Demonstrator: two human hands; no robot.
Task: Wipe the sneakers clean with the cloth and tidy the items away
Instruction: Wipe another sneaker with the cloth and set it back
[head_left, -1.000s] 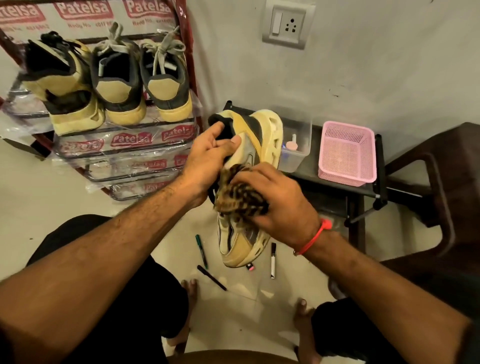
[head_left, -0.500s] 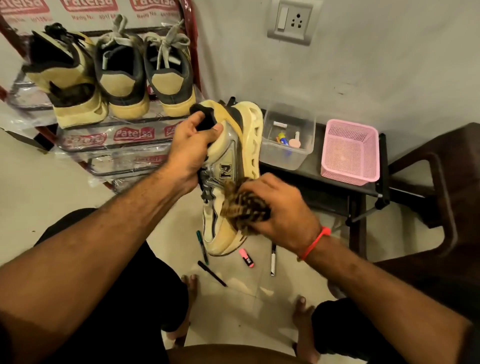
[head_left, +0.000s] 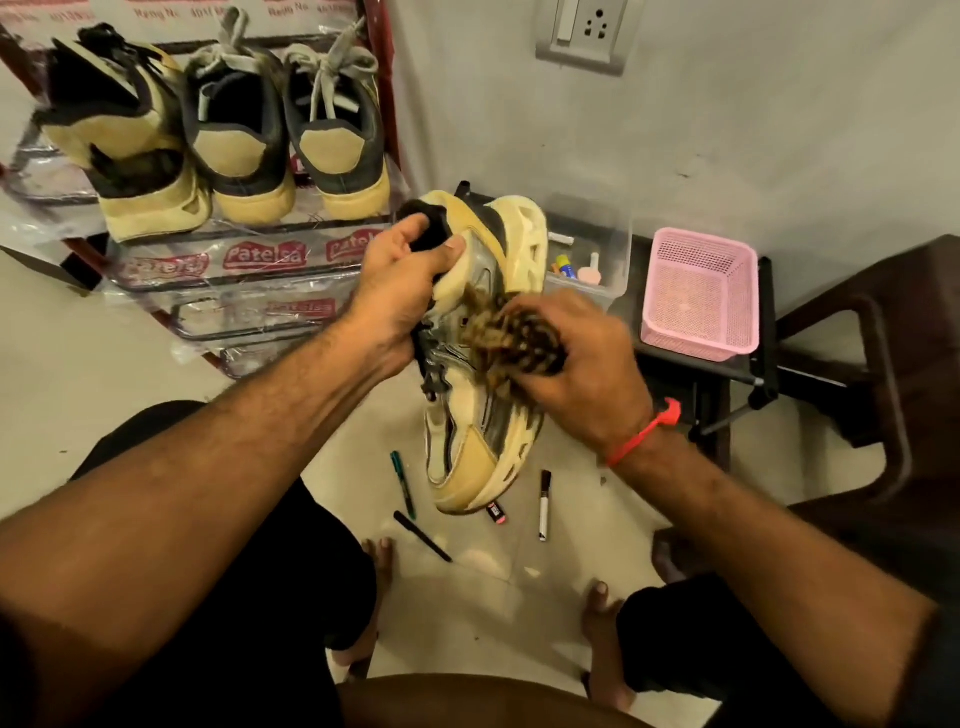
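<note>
While the left hand (head_left: 402, 283) curls its grip around the collar of the held sneaker (head_left: 480, 364), the right hand (head_left: 576, 364) clutches the bunched cloth (head_left: 511, 340) against its side; three sneakers (head_left: 223, 130) sit on the rack (head_left: 249, 260) at ten o'clock.

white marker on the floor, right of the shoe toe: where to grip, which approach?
Pinch the white marker across its white barrel, mid-length, coming straight down from above. It lies flat on the floor tiles, dark cap pointing away from the person, with bare floor along both long sides, so fingers can probably close across its narrow width.
</note>
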